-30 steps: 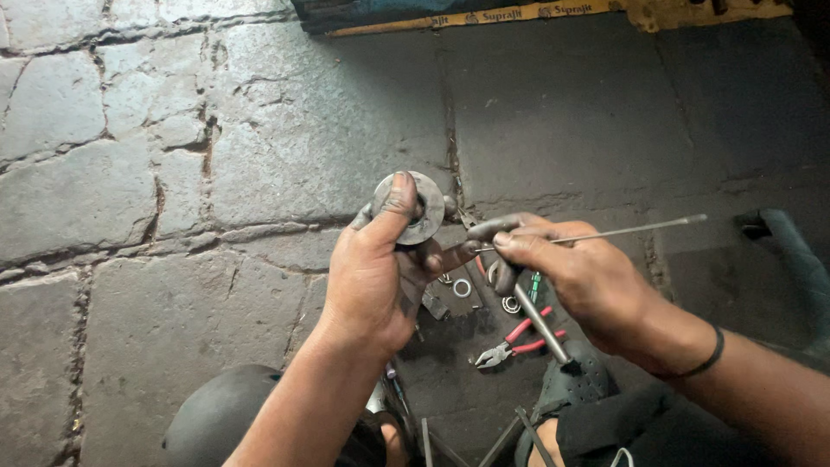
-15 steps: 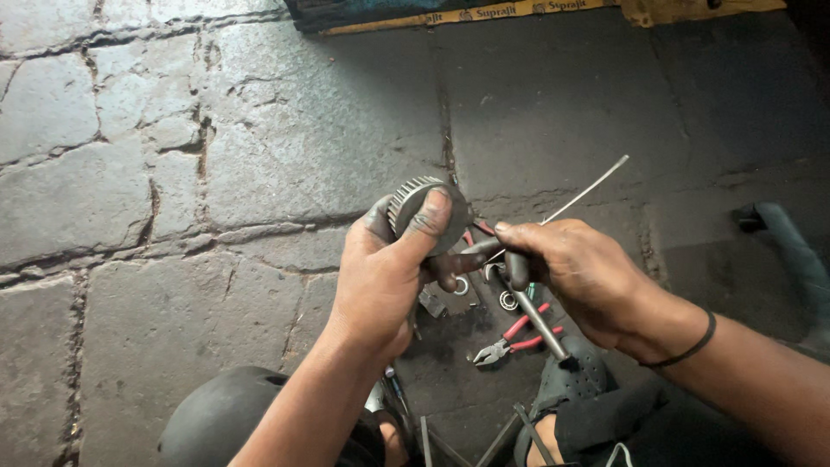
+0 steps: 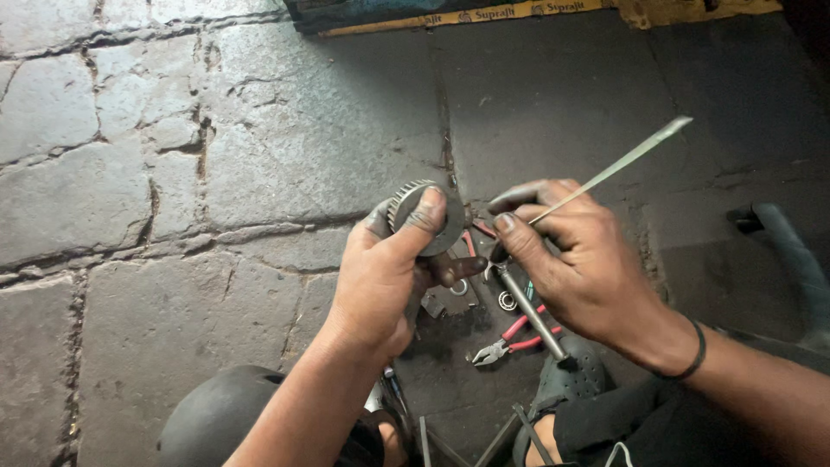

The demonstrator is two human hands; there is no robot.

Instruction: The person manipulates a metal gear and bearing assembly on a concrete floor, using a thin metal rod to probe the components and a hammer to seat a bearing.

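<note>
My left hand (image 3: 380, 281) grips a round, toothed metal gear part (image 3: 415, 212), thumb pressed over its face, held above the stone floor. My right hand (image 3: 581, 264) pinches a thin metal rod (image 3: 618, 164) that slants up to the right, its lower end near the gear. Both hands are greasy and almost touch. A short dark stub pokes out under the gear near my left fingers.
Red-handled pliers (image 3: 510, 339), a metal shaft (image 3: 529, 313), small rings (image 3: 507, 301) and a flat metal piece (image 3: 445, 303) lie on the dark floor under my hands. A black hose (image 3: 791, 259) curves at the right. A yellow strip (image 3: 484, 13) runs along the top. My dark shoes show at the bottom.
The rod in my right hand has swung from nearly level to pointing up and right. My left hand turned the gear more edge-on and shifted slightly.
</note>
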